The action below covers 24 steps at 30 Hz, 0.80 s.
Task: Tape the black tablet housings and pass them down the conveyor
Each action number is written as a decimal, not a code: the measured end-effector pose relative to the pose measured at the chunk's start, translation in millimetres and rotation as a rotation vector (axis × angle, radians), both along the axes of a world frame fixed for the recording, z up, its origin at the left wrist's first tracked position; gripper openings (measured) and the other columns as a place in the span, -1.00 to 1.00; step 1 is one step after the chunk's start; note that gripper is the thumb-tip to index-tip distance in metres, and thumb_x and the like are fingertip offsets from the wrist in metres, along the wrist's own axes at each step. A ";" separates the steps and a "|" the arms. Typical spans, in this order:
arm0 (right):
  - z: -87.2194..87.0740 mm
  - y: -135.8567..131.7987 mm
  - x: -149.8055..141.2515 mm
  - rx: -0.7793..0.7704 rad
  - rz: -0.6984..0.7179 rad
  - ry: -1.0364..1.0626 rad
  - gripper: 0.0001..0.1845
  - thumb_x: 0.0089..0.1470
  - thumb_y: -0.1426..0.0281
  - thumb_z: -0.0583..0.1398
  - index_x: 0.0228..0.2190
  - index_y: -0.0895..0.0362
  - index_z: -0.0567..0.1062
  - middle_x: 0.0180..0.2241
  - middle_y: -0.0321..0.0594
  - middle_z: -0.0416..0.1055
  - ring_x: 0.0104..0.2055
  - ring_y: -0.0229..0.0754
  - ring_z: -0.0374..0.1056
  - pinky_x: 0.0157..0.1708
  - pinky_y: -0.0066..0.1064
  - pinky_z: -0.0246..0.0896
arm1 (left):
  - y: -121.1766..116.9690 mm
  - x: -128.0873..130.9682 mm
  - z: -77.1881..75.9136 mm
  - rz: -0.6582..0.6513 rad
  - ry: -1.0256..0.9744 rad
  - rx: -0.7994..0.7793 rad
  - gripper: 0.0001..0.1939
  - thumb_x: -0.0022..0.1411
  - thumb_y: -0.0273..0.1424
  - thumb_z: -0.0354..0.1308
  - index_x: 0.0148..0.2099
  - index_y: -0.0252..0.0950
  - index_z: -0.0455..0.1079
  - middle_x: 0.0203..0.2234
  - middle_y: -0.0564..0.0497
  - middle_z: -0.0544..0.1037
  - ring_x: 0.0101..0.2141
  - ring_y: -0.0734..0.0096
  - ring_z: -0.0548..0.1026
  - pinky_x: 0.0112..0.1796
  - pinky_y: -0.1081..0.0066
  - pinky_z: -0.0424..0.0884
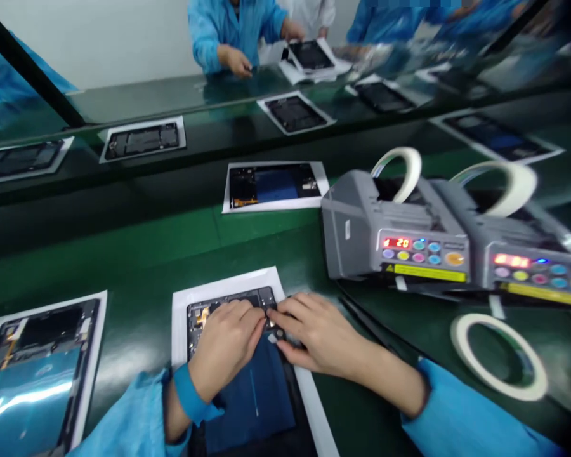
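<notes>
An opened tablet (247, 393) lies on a white sheet (183, 303), with a blue film over its lower part. Both hands meet at its upper right corner. My left hand (228, 346) is closed, thumb and index fingertip pressed together over the small parts there; what they hold is hidden. My right hand (318, 333) is curled in from the right. Its index fingertip reaches the left fingertips, and its thumb lies by a small whitish piece (272, 338). Whether the right fingers grip anything is too small to make out. A blue band (190, 397) circles my left wrist.
Two grey tape dispensers (394, 235) with lit displays stand at the right, a loose tape roll (499, 357) in front. Another opened tablet (42, 381) lies at the left, one (273, 184) beyond. More line the back, where a person in blue (238, 38) stands.
</notes>
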State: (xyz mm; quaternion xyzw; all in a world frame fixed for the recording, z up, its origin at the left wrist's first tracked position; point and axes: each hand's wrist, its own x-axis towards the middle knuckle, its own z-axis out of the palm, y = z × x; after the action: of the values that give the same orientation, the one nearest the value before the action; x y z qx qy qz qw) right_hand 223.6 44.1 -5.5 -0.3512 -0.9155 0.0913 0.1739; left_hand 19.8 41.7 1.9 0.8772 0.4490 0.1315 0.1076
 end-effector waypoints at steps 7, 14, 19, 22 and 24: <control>0.9 0.0 -7.7 0.030 0.003 0.050 -0.67 0.05 0.39 0.16 -0.12 0.17 0.47 -0.31 -0.17 0.42 -0.28 -0.14 0.30 -0.35 -0.29 0.27 | -4.3 -2.0 -1.3 0.044 -0.003 0.033 -0.80 0.32 -0.49 -0.05 -0.29 -0.26 0.38 -0.45 0.02 0.43 -0.38 0.29 0.42 -0.33 0.30 0.35; 1.7 -2.2 -11.9 0.017 0.004 0.114 -0.73 0.01 0.43 0.16 -0.19 0.12 0.49 -0.31 -0.17 0.43 -0.32 -0.16 0.33 -0.37 -0.31 0.30 | -8.2 -3.8 -3.3 0.071 -0.032 0.059 -0.84 0.27 -0.52 0.00 -0.34 -0.25 0.36 -0.47 0.03 0.44 -0.41 0.30 0.42 -0.35 0.32 0.34; 2.2 -1.0 -14.7 -0.008 -0.006 0.121 -0.74 -0.01 0.45 0.18 -0.21 0.12 0.50 -0.33 -0.18 0.43 -0.33 -0.17 0.33 -0.37 -0.31 0.31 | -7.0 -4.3 -5.7 0.077 -0.046 0.062 -0.87 0.24 -0.53 0.05 -0.36 -0.25 0.35 -0.47 0.04 0.44 -0.40 0.29 0.43 -0.35 0.33 0.32; 2.7 -1.8 -14.3 0.010 -0.013 0.081 -0.73 0.01 0.42 0.17 -0.19 0.13 0.50 -0.31 -0.16 0.43 -0.32 -0.16 0.33 -0.35 -0.29 0.32 | -6.3 -4.3 -6.0 0.069 -0.048 0.049 -0.87 0.24 -0.53 0.06 -0.35 -0.26 0.37 -0.47 0.04 0.45 -0.40 0.29 0.43 -0.34 0.32 0.31; 2.4 -2.7 -12.4 0.024 -0.010 0.062 -0.73 0.04 0.40 0.17 -0.17 0.15 0.50 -0.31 -0.15 0.43 -0.31 -0.15 0.33 -0.34 -0.28 0.32 | -6.2 -4.3 -5.4 0.063 -0.042 0.031 -0.86 0.26 -0.52 0.04 -0.33 -0.26 0.38 -0.46 0.03 0.46 -0.39 0.29 0.43 -0.33 0.31 0.29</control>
State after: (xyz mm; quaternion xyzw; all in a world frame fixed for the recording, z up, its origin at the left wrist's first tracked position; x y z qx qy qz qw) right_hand 211.2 41.4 -3.1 -0.3506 -0.9089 0.0903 0.2070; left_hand 15.5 35.5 -3.6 0.8612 0.4720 0.1601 0.0992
